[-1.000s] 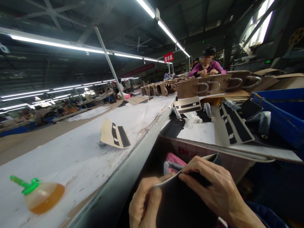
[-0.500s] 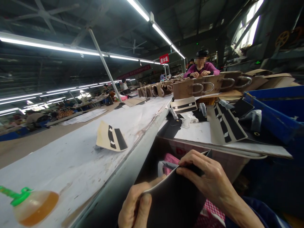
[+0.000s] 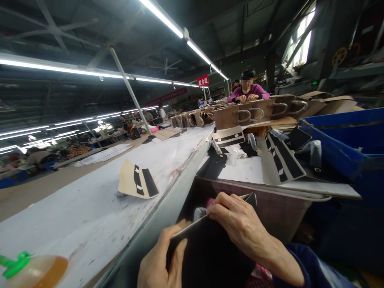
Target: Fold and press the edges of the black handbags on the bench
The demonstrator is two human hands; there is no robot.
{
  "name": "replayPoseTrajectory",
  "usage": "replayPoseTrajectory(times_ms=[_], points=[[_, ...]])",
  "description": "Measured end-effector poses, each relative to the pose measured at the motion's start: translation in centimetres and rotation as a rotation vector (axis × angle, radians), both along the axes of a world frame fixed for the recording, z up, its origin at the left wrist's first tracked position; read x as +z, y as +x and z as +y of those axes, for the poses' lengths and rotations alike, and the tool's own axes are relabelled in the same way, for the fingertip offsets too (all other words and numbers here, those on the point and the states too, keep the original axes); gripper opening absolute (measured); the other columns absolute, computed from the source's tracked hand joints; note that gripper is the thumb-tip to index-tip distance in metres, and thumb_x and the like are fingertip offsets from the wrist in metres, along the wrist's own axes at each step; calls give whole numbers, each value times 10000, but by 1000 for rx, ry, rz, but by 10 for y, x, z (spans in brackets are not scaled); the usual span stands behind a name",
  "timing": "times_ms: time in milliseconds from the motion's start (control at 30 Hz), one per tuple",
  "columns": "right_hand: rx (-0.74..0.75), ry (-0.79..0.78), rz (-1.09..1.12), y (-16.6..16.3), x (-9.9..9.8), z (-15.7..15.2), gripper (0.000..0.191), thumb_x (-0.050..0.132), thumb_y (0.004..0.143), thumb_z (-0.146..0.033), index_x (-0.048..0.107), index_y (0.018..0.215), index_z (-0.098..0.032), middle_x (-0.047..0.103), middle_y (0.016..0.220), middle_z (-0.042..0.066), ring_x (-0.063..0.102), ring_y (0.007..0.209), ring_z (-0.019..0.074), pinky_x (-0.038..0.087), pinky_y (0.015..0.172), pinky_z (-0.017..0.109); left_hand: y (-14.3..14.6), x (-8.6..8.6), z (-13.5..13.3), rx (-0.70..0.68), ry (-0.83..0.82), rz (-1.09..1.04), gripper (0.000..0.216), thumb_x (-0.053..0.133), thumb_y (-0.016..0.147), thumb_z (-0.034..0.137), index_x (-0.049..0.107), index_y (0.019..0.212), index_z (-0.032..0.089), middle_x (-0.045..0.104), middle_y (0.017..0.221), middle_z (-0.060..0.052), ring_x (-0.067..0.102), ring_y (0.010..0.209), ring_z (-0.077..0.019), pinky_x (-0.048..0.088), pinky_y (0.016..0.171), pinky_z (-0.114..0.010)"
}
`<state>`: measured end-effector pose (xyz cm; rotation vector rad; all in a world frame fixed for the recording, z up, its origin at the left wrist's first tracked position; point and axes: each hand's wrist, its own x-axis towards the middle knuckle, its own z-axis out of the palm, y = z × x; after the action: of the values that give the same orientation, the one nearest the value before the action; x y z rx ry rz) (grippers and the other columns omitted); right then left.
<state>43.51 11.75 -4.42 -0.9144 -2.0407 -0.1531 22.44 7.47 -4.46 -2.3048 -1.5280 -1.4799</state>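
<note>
A black bag panel [image 3: 210, 256] with a pale cut edge is held upright in front of me. My left hand [image 3: 162, 256] grips its left end, thumb on the near black face and fingers behind. Farther along the top edge, my right hand [image 3: 240, 224] pinches the panel between thumb and fingers. Behind it, a plastic-wrapped handle [image 3: 199, 213] shows in part. The panel's lower part runs out of view. On the white-covered table [image 3: 99, 208] to the left lies a cream panel [image 3: 129, 180] with black strips.
A glue bottle [image 3: 45, 272] with a green cap stands at the near left. More panels [image 3: 277, 160] with wrapped handles lie on a board beyond my hands. A blue crate [image 3: 339, 136] is at the right. Across the bench, a person [image 3: 249, 90] works behind brown bags [image 3: 229, 116].
Both hands have shifted a little left with the black panel, and my right hand is nearer my left along its edge. The camera view has turned slightly.
</note>
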Motion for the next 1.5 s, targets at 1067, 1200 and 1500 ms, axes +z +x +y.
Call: replayPoseTrajectory(times_ms=[1067, 1200, 1500], points=[[-2, 166, 14, 26, 12, -4, 200, 514, 996, -220, 708, 1044, -212, 599, 754, 13, 501, 673, 139, 372, 657, 280, 26, 14, -2, -175, -257, -22, 218, 524, 913, 275, 739, 946, 253, 706, 691, 35, 693, 645, -111, 512, 651, -160], [-4, 185, -35, 26, 16, -8, 258, 461, 1010, -178, 713, 1022, -230, 584, 757, 9, 481, 659, 128, 358, 647, 272, 27, 16, -1, -213, -251, -78, 217, 550, 897, 253, 758, 952, 227, 745, 754, 13, 724, 725, -133, 539, 688, -153], [-25, 139, -150, 11, 18, -6, 352, 338, 1025, -137, 664, 904, -191, 558, 764, 21, 466, 668, 156, 314, 660, 319, 12, 11, 7, -180, -244, 152, 267, 453, 941, 216, 710, 1000, 258, 727, 750, 23, 705, 662, -138, 518, 619, -189]])
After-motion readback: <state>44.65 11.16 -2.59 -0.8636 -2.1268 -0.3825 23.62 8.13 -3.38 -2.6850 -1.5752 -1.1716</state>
